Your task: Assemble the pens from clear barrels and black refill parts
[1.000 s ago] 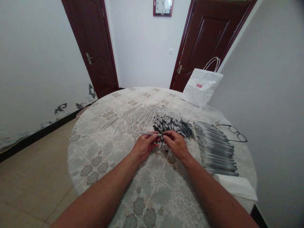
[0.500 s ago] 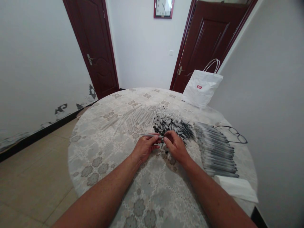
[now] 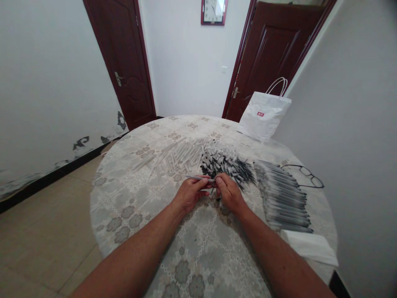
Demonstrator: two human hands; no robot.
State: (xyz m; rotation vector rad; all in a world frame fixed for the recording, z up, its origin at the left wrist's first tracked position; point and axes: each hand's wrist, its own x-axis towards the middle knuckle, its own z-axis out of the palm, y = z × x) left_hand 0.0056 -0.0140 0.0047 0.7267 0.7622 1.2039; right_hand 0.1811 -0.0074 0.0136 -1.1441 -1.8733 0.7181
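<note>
The tips of the right grip [image 3: 229,193] were hard to make out: the fingers bunched at the right end of a thin grey pen [image 3: 194,177], hiding that end, and whether they were clamped on it or only touching I could not tell. The left grip [image 3: 189,194] was clamped on the pen, thumb on top, its long end jutting out to the left above the desk [image 3: 192,244]. The right grip also covered the near edge of the heap [image 3: 225,162] of small black and white parts, too small and jumbled to tell apart. The clock [image 3: 214,10] was cut off at the top. Half a second earlier the right finger and thumb had arched apart; now they had drawn together, while the left grip kept its hold. The pale tubes [image 3: 182,153] beyond the pen and the row of pens [image 3: 285,198] on the right lay unchanged, glasses [image 3: 307,176] just beside the row.
</note>
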